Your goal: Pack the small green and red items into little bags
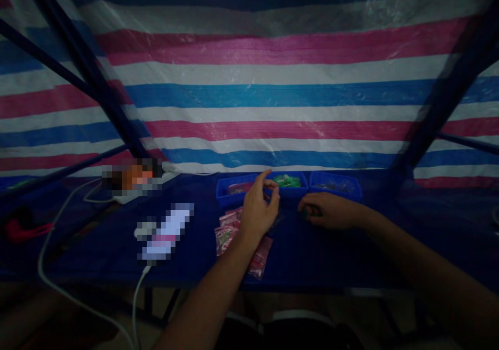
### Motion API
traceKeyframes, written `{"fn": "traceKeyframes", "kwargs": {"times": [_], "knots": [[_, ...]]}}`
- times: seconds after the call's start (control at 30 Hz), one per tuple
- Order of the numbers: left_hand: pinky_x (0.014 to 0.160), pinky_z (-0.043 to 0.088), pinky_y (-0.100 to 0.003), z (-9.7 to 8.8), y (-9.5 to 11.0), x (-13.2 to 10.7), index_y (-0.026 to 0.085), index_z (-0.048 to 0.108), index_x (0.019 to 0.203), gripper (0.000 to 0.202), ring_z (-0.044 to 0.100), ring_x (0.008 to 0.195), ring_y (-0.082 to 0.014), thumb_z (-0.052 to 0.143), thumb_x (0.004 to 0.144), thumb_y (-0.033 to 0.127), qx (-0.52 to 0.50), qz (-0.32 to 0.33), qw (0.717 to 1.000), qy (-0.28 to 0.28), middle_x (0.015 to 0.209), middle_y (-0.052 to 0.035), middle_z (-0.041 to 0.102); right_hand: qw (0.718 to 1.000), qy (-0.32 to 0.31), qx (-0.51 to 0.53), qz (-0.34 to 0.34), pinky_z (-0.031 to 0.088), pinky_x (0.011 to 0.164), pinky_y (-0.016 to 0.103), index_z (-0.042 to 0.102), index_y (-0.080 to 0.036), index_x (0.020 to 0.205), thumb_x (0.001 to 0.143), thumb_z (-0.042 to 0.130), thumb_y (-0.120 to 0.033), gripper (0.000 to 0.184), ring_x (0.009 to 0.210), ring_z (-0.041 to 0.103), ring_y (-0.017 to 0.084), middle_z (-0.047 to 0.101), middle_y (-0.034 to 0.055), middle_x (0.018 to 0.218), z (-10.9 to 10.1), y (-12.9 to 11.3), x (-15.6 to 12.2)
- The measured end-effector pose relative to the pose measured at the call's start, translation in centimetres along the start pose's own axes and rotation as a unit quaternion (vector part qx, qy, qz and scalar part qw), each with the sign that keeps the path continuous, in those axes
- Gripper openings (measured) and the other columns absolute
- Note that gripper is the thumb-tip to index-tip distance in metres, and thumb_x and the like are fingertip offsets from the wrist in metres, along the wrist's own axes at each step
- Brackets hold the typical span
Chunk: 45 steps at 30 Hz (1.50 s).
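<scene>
My left hand (pixel 259 207) is raised over the near edge of the blue bins, its fingers loosely bent and apart, with nothing visible in them. Beneath and beside it lie several small plastic zip bags (pixel 226 237) with pink tops; another pink bag (pixel 260 259) shows to the right of my left forearm. My right hand (pixel 329 210) is low over the table, fingers curled round a small dark green piece (pixel 315 213), mostly hidden. Behind the hands, one blue bin (pixel 224 197) contains bags and green pieces (pixel 287 180). The right blue bin (pixel 335 184) contains small clear items.
A blurred-out phone (pixel 167 236) lies on the blue table (pixel 312 261) at the left, with a white cable (pixel 136 293) running off it. Behind it is a white power strip (pixel 156 184). Blue metal posts (pixel 117 116) and a striped tarp (pixel 273 95) close off the back.
</scene>
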<state>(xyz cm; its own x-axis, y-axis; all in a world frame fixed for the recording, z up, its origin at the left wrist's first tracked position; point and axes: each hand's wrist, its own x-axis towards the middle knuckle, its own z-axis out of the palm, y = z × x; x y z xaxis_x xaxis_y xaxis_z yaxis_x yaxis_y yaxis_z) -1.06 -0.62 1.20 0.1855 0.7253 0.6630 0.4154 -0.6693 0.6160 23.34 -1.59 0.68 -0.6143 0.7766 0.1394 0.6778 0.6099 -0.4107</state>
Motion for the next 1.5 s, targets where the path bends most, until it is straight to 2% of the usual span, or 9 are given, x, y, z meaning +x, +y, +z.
{"fn": "traceKeyframes", "kwargs": {"times": [0.1, 0.23, 0.5, 0.67, 1.03, 1.2, 1.33, 1.4, 1.5], "knots": [[0.075, 0.054, -0.030, 0.1, 0.0, 0.0, 0.021, 0.049, 0.141, 0.046, 0.068, 0.092, -0.0182, 0.058, 0.096, 0.017, -0.002, 0.002, 1.000, -0.005, 0.109, -0.0064, 0.072, 0.999, 0.035, -0.013, -0.027, 0.047, 0.074, 0.032, 0.068, -0.022, 0.105, 0.087, 0.068, -0.025, 0.019, 0.081, 0.064, 0.021, 0.069, 0.0038, 0.088, 1.2, -0.9, 1.0], [0.078, 0.054, -0.031, 0.3, 0.1, 0.0, 0.022, 0.051, 0.139, 0.043, 0.068, 0.095, -0.0192, 0.058, 0.096, 0.018, -0.002, 0.005, 1.000, -0.013, 0.108, -0.0058, 0.072, 0.996, 0.078, 0.008, -0.053, 0.050, 0.081, 0.035, 0.066, -0.022, 0.108, 0.088, 0.071, -0.032, 0.022, 0.088, 0.064, 0.022, 0.069, 0.0058, 0.097, 2.4, -1.8, 2.0], [0.077, 0.054, -0.030, 0.2, 0.0, -0.1, 0.021, 0.053, 0.137, 0.040, 0.068, 0.093, -0.0188, 0.057, 0.097, 0.020, 0.001, 0.003, 1.000, -0.009, 0.107, -0.0055, 0.072, 0.986, 0.111, -0.016, -0.122, 0.048, 0.101, 0.046, 0.067, -0.023, 0.121, 0.089, 0.071, -0.032, 0.034, 0.111, 0.062, 0.029, 0.069, 0.0110, 0.115, 1.2, -1.7, 1.4], [0.075, 0.054, -0.029, 0.4, 0.1, -0.1, 0.021, 0.053, 0.137, 0.039, 0.069, 0.092, -0.0183, 0.057, 0.098, 0.021, 0.006, 0.005, 1.000, -0.019, 0.107, -0.0048, 0.072, 0.987, 0.073, -0.067, -0.124, 0.049, 0.101, 0.043, 0.070, -0.020, 0.114, 0.087, 0.069, -0.021, 0.027, 0.109, 0.064, 0.027, 0.070, 0.0110, 0.113, 1.5, -1.1, 1.4], [0.078, 0.056, -0.030, 0.5, -0.1, -0.2, 0.023, 0.057, 0.133, 0.035, 0.070, 0.088, -0.0176, 0.058, 0.097, 0.020, 0.025, 0.009, 0.998, -0.055, 0.103, -0.0030, 0.073, 0.986, 0.132, -0.057, -0.084, 0.053, 0.090, 0.036, 0.071, -0.021, 0.107, 0.089, 0.061, -0.011, 0.023, 0.097, 0.072, 0.024, 0.076, 0.0066, 0.102, 2.8, -0.9, 2.2], [0.095, 0.056, -0.037, 0.6, -0.1, -0.3, 0.021, 0.062, 0.126, 0.031, 0.071, 0.102, -0.0205, 0.061, 0.095, 0.018, 0.033, 0.047, 0.996, -0.072, 0.111, -0.0057, 0.075, 0.972, 0.232, 0.017, -0.039, 0.054, 0.083, 0.035, 0.072, -0.022, 0.103, 0.089, 0.063, -0.014, 0.019, 0.090, 0.072, 0.022, 0.077, 0.0049, 0.099, 2.3, -1.2, 2.2], [0.106, 0.053, -0.043, 0.7, 0.0, -0.4, 0.021, 0.063, 0.127, 0.038, 0.068, 0.117, -0.0252, 0.071, 0.090, 0.024, 0.045, 0.080, 0.992, -0.090, 0.127, -0.0092, 0.071, 0.936, 0.320, 0.146, 0.006, 0.056, 0.084, 0.036, 0.072, -0.023, 0.102, 0.088, 0.069, -0.024, 0.014, 0.089, 0.073, 0.022, 0.077, 0.0040, 0.097, 2.3, -1.2, 2.4], [0.106, 0.053, -0.044, 0.8, -0.1, -0.5, 0.022, 0.063, 0.128, 0.043, 0.067, 0.119, -0.0262, 0.075, 0.087, 0.027, 0.049, 0.079, 0.991, -0.097, 0.129, -0.0091, 0.070, 0.916, 0.325, 0.236, 0.013, 0.057, 0.086, 0.037, 0.072, -0.023, 0.100, 0.087, 0.072, -0.029, 0.014, 0.092, 0.074, 0.022, 0.077, 0.0048, 0.098, 2.5, -1.1, 2.6], [0.104, 0.054, -0.043, 0.8, -0.3, -0.3, 0.023, 0.066, 0.124, 0.036, 0.070, 0.115, -0.0250, 0.074, 0.089, 0.027, 0.048, 0.065, 0.993, -0.091, 0.125, -0.0075, 0.073, 0.884, 0.305, 0.353, 0.015, 0.058, 0.086, 0.036, 0.071, -0.022, 0.098, 0.085, 0.076, -0.035, 0.019, 0.092, 0.074, 0.021, 0.077, 0.0052, 0.097, 2.8, -1.1, 2.8]]}}
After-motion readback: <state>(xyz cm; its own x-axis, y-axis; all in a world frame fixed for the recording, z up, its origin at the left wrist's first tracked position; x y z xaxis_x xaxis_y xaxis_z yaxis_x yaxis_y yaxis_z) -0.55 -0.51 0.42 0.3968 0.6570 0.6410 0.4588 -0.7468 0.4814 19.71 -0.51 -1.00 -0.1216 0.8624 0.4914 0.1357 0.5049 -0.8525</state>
